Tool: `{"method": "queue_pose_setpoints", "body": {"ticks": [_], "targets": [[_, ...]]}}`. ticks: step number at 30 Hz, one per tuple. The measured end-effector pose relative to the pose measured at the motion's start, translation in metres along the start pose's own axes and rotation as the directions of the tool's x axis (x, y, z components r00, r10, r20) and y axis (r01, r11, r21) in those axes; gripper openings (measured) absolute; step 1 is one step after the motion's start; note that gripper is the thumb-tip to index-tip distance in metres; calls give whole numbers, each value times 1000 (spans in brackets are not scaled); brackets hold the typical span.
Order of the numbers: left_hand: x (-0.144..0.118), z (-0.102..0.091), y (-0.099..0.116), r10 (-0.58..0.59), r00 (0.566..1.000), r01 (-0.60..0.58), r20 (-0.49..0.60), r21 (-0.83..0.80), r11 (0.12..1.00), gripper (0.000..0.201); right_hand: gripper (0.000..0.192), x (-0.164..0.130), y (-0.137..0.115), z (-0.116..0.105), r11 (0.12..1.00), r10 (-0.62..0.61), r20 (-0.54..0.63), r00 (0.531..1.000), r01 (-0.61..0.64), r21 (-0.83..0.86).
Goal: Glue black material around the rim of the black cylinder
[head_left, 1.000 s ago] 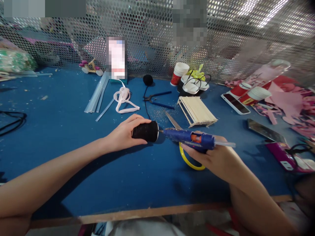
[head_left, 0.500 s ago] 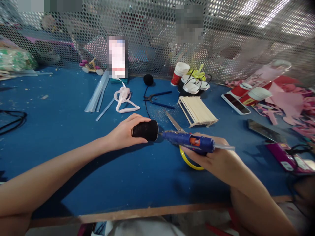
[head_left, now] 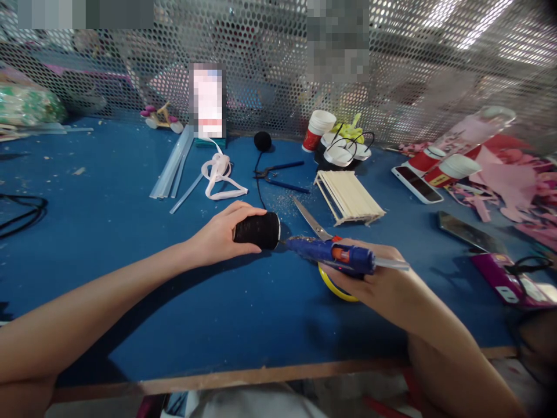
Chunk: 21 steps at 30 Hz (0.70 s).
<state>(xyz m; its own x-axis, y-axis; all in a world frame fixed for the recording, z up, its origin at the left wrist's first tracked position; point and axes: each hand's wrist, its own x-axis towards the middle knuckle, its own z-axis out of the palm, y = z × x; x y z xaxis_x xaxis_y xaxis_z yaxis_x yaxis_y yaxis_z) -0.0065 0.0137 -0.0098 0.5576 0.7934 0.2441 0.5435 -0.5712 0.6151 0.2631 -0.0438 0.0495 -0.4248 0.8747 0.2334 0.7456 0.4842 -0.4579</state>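
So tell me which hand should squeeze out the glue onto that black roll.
Right. The right hand already grips the blue glue gun, nozzle at the end of the black roll. The left hand is busy holding that roll steady.

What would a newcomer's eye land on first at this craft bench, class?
At centre, the left hand grips a black cylinder lying on the blue table, while the right hand points a blue glue gun at its end. Behind them lie scissors and a wooden stick frame.

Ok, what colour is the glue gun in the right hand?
The glue gun is blue with an orange trigger part, seen in the head view, held in the right hand.
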Motion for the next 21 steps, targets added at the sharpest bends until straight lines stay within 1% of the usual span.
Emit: {"method": "queue_pose_setpoints", "body": {"ticks": [6,10,14,18,21], "targets": [[0,0,0,35,999,-35,-4,-1,999,58,23,2,1,0,998,-32,9,999,32,-48],[0,0,1,31,1000,-31,-5,-2,1000,58,26,1,-1,-2,998,-42,13,999,43,-36],[-1,1,1,50,999,-50,-5,-10,999,58,23,3,-4,-1,1000,10,-17,1000,-11,-15],[0,1,0,85,996,-85,-9,-18,996,57,24,4,-3,3,996,85,-83,993,-86,-8],[0,0,1,91,996,-91,-9,-24,996,56,25,5,-1,4,996,84,-94,992,-85,-9]]}}
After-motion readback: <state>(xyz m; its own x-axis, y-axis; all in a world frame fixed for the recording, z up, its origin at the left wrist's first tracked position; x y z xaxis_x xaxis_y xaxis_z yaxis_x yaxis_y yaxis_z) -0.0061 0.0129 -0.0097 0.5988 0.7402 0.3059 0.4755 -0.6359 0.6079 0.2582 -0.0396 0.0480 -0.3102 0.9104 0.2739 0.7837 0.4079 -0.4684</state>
